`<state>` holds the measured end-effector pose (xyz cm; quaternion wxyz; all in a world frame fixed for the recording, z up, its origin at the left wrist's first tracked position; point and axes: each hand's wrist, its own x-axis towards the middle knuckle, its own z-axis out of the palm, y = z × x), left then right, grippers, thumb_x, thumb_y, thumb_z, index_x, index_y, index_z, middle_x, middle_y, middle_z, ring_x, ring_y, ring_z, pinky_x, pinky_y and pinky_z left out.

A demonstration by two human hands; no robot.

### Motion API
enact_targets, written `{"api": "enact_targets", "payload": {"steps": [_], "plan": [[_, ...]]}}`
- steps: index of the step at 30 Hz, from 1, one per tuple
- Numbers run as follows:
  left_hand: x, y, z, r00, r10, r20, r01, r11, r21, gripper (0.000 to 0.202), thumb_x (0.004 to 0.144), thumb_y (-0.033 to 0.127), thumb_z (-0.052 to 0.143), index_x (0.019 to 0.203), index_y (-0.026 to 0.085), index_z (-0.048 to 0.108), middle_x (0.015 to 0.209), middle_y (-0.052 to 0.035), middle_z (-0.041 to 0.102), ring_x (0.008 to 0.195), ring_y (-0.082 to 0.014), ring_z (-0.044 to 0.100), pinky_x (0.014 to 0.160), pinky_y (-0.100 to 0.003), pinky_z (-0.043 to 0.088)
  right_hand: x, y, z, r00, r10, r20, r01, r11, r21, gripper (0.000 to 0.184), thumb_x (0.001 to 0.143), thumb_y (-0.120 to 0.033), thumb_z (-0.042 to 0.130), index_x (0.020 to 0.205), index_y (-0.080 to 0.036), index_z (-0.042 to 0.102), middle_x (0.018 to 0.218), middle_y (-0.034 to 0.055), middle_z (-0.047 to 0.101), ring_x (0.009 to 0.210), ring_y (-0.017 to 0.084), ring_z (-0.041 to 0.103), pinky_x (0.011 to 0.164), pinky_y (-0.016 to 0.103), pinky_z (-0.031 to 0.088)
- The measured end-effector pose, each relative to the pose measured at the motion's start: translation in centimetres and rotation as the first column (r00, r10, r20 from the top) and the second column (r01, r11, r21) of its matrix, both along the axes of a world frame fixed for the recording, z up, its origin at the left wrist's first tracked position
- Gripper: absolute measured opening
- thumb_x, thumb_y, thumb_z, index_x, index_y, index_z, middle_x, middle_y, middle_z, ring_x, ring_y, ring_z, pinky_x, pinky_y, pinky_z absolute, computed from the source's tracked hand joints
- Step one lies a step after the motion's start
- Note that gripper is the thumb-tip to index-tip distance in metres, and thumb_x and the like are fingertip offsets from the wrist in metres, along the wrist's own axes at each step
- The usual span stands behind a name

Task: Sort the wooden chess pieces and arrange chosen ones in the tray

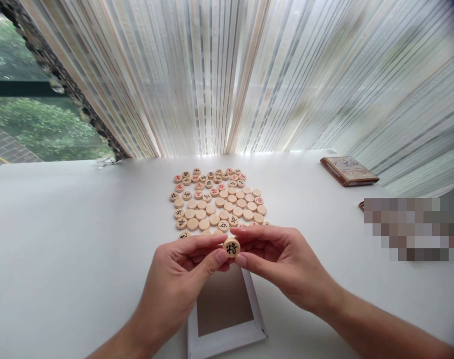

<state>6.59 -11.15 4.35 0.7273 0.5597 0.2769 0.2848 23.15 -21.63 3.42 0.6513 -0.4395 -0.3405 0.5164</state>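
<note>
A round wooden game piece [231, 247] with a black character on its face is held up over the white table [80, 239]. My left hand [182, 279] pinches it from the left with thumb and forefinger. My right hand [282, 259] pinches it from the right. Behind the hands, several wooden discs [217, 202] lie in rows on the table, some showing red or black characters, others blank side up. Below the hands lies a shallow white box tray [225, 311] with a brown inside.
A brown flat box [348, 170] lies at the table's far right. A blurred-out patch covers things at the right edge. Striped curtains hang behind the table, with a window onto greenery at the left.
</note>
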Motion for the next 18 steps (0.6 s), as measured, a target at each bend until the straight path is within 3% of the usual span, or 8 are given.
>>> {"api": "enact_targets", "payload": {"steps": [10,18], "plan": [[0.06,-0.06,0.09,0.999,-0.015,0.05,0.014,1.0,0.021,0.018,0.082,0.018,0.087,0.1,0.022,0.088,0.093,-0.0054,0.086,0.078,-0.0155,0.081,0.076,-0.017,0.067,0.03,0.02,0.02,0.978,-0.121,0.171,0.106,0.99,0.094,0.027,0.079,-0.013,0.09,0.103,-0.026,0.085,0.098,0.0025,0.084,0.088,0.015,0.081,0.085,0.02,0.066],[-0.08,-0.02,-0.2,0.998,-0.011,0.058,0.011,1.0,0.008,0.02,0.082,0.018,0.088,0.102,0.022,0.087,0.093,-0.0061,0.086,0.076,-0.0144,0.08,0.075,-0.017,0.067,0.03,0.02,-0.47,0.963,-0.128,0.237,0.089,0.982,0.169,0.034,0.084,-0.008,0.085,0.11,-0.03,0.084,0.103,0.0015,0.083,0.093,0.015,0.08,0.088,0.023,0.066]]}}
